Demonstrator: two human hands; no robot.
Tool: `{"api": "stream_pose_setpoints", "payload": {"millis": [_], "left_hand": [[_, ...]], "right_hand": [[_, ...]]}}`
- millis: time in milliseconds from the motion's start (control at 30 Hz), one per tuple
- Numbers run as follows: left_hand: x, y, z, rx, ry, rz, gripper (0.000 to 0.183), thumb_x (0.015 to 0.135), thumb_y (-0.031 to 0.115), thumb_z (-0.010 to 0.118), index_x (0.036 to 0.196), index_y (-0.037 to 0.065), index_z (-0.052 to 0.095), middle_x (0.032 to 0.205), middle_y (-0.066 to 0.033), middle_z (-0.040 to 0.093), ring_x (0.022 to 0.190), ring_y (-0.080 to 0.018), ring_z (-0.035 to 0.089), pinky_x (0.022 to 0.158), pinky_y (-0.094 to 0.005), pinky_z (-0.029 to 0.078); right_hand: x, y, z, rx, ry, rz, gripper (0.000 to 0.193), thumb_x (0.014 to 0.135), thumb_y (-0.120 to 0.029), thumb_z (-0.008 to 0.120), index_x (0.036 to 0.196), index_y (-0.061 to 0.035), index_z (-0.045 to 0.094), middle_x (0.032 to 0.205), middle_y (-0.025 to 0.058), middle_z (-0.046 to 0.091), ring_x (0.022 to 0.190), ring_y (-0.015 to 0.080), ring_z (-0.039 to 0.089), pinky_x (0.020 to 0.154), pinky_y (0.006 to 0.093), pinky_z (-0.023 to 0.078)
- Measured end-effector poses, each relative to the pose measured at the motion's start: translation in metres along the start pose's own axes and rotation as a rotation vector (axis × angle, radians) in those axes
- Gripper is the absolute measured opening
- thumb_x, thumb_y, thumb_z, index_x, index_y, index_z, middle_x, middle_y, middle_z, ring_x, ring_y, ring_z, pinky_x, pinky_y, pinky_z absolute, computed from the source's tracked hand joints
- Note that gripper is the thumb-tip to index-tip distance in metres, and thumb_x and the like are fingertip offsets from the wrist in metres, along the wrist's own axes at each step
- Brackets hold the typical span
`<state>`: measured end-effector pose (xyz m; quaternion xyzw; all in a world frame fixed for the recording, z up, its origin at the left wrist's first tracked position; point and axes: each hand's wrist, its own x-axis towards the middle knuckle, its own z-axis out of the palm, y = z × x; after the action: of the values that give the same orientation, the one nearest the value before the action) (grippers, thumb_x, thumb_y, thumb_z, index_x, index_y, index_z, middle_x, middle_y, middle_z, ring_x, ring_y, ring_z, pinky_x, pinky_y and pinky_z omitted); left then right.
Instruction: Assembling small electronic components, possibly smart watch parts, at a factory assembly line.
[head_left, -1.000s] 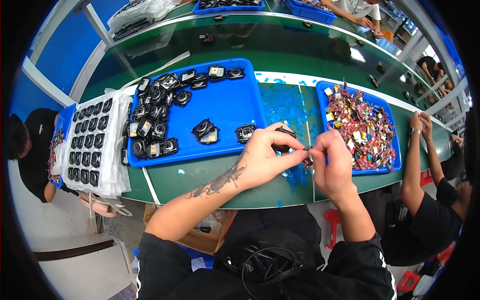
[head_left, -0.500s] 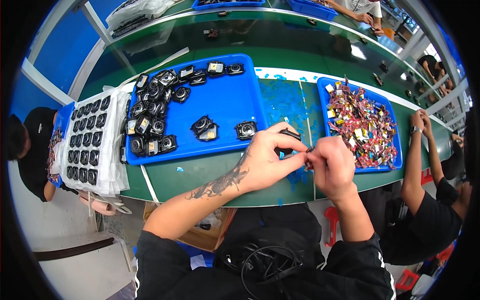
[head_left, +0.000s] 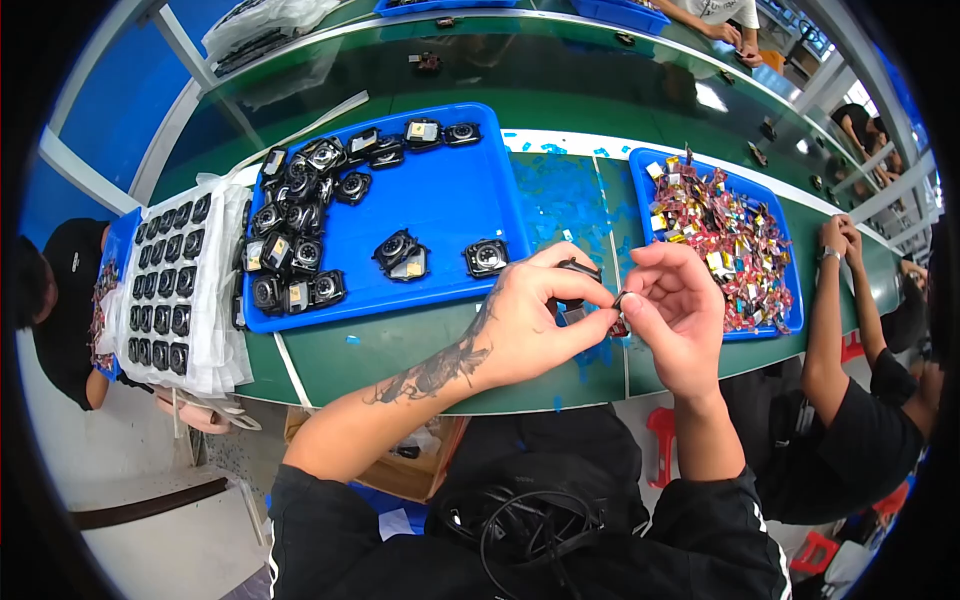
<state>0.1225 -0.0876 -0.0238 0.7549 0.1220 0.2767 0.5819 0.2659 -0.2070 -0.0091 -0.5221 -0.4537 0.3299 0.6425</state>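
Note:
My left hand [head_left: 540, 320] is closed round a black watch case [head_left: 572, 285], its fingers over the upper side and thumb below. My right hand [head_left: 680, 315] meets it at the fingertips, with thumb and forefinger close together at a small dark piece too small to name. Its other fingers are loosely curled. A bit of reddish board [head_left: 617, 326] shows beneath the fingertips. Left of my hands, a blue tray [head_left: 430, 200] holds many black watch cases, one [head_left: 487, 258] near my left wrist. On the right, another blue tray [head_left: 795, 280] is heaped with small red circuit boards [head_left: 725, 220].
Blue film scraps [head_left: 565, 205] lie on the green table between the trays. White trays [head_left: 150, 290] of watch cases are stacked at far left. Beyond runs a dark green belt [head_left: 540, 80] with scattered parts. Co-workers sit on both sides; one's forearms [head_left: 830, 300] rest at right.
My right hand has turned and loosened from a tight fist, its fingers now raised and curled. My left hand keeps the watch case in nearly the same place. The view has shifted slightly.

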Motion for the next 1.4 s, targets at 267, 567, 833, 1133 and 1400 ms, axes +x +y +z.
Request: {"api": "stream_pose_setpoints", "payload": {"millis": [267, 567, 833, 1133, 1400], "left_hand": [[0.001, -0.006, 0.002, -0.022, 0.037, 0.038, 0.013, 0.077, 0.014, 0.075, 0.086, 0.005, 0.073, 0.093, -0.0048, 0.061, 0.059, -0.0070, 0.052, 0.047, -0.0223, 0.039], [0.000, -0.001, 0.002, 0.065, -0.002, -0.013, 0.012, 0.079, 0.008, 0.073, 0.090, 0.005, 0.073, 0.097, -0.0048, 0.063, 0.078, -0.0070, 0.058, 0.055, -0.0191, 0.044], [0.000, -0.004, 0.003, 0.072, 0.006, 0.007, 0.011, 0.079, 0.008, 0.072, 0.090, 0.004, 0.073, 0.097, -0.0049, 0.062, 0.077, -0.0069, 0.059, 0.055, -0.0194, 0.045], [-0.001, -0.005, 0.004, 0.141, 0.018, 0.106, 0.011, 0.078, 0.007, 0.073, 0.089, 0.003, 0.073, 0.097, -0.0059, 0.061, 0.077, -0.0089, 0.060, 0.058, -0.0209, 0.046], [0.000, -0.005, 0.004, 0.149, 0.003, 0.098, 0.012, 0.078, 0.006, 0.073, 0.089, 0.003, 0.072, 0.096, -0.0057, 0.062, 0.077, -0.0093, 0.060, 0.060, -0.0220, 0.046]], "right_hand": [[0.000, -0.006, -0.001, 0.004, 0.050, 0.064, 0.021, 0.086, 0.003, 0.064, 0.105, 0.0020, 0.056, 0.091, 0.0047, 0.059, 0.086, 0.0093, 0.058, 0.066, 0.0207, 0.050], [0.001, -0.005, -0.005, -0.495, -0.089, -0.130, 0.012, 0.085, 0.005, 0.062, 0.094, 0.0017, 0.054, 0.088, 0.0072, 0.058, 0.074, 0.0131, 0.059, 0.060, 0.0257, 0.049], [-0.003, -0.006, 0.003, -0.471, 0.089, -0.120, 0.012, 0.083, 0.004, 0.065, 0.090, 0.0002, 0.056, 0.085, 0.0072, 0.059, 0.071, 0.0152, 0.058, 0.056, 0.0266, 0.047], [0.002, -0.006, -0.007, -0.526, 0.005, -0.098, 0.011, 0.082, 0.004, 0.065, 0.089, 0.0003, 0.057, 0.084, 0.0070, 0.058, 0.072, 0.0145, 0.059, 0.056, 0.0257, 0.047], [0.002, -0.007, -0.002, -0.761, -0.026, -0.257, 0.015, 0.080, 0.008, 0.064, 0.087, 0.0002, 0.054, 0.084, 0.0109, 0.057, 0.070, 0.0227, 0.059, 0.056, 0.0310, 0.047]]}}
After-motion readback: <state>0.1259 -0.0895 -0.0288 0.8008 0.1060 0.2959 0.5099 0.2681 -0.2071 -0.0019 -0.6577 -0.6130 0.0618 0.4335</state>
